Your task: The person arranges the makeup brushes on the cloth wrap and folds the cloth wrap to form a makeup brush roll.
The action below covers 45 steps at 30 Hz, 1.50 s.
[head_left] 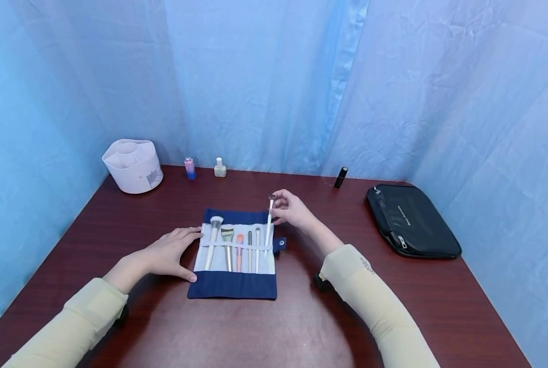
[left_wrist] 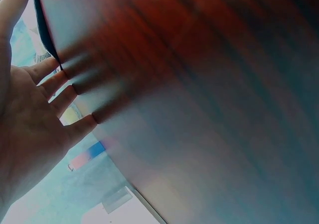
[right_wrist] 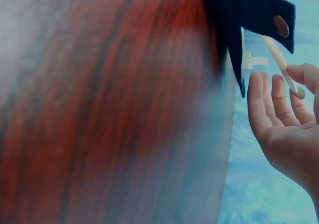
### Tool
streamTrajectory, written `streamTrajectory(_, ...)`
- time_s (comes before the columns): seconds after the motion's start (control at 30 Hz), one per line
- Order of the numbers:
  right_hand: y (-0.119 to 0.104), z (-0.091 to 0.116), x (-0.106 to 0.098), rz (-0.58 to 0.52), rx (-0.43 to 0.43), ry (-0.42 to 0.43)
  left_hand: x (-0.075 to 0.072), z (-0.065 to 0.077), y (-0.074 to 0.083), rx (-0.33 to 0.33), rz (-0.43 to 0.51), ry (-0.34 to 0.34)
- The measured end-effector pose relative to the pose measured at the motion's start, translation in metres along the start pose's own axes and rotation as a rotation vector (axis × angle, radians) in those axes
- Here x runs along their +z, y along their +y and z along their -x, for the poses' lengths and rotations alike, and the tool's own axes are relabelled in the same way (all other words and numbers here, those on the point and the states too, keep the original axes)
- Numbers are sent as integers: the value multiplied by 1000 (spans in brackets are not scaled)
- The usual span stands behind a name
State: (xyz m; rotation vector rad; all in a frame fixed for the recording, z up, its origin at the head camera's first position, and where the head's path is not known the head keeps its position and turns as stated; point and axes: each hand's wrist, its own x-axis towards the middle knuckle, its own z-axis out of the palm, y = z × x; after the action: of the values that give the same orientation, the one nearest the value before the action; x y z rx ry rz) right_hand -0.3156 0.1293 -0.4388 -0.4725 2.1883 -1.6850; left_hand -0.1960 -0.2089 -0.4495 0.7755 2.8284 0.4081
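An unrolled navy makeup brush roll (head_left: 232, 286) with a pale lining lies on the table. Several brushes sit under its strap, among them a large white-handled brush (head_left: 211, 243), a flat-headed brush (head_left: 228, 243) and an orange brush (head_left: 239, 250). At its right side, my right hand (head_left: 294, 210) pinches a slim white makeup brush (head_left: 269, 230) near the dark head, its lower handle over the lining. The right wrist view shows thumb and fingers about that brush, beside the snap tab (right_wrist: 264, 15). My left hand (head_left: 170, 251), fingers spread, touches the roll's left edge.
Along the back stand a white organizer (head_left: 133, 171), a pink-and-blue tube (head_left: 189, 168), a nail polish bottle (head_left: 220, 168) and a small black tube (head_left: 340, 177). A black zipped case (head_left: 414, 220) lies at the right. Blue curtains (head_left: 265, 87) hang behind the table.
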Motion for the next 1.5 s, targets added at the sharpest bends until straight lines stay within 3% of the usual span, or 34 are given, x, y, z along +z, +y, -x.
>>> streamTrajectory(0.27,3,7,-1,264,-5,-72,0,0,0,-5,0,-1)
streamTrajectory(0.47,5,10,1,357,-26,-178,0,0,-1,-2,2,-2)
streamTrajectory(1.0,8,12,4,593,-72,-326,2,-1,-3,7,-2,13)
streamTrajectory(1.3,7,14,3,646,-94,-306,1,-1,-1,3,16,13)
streamTrajectory(1.5,1,25,-1,671,-186,-246,-5,-1,1,-19,30,-35)
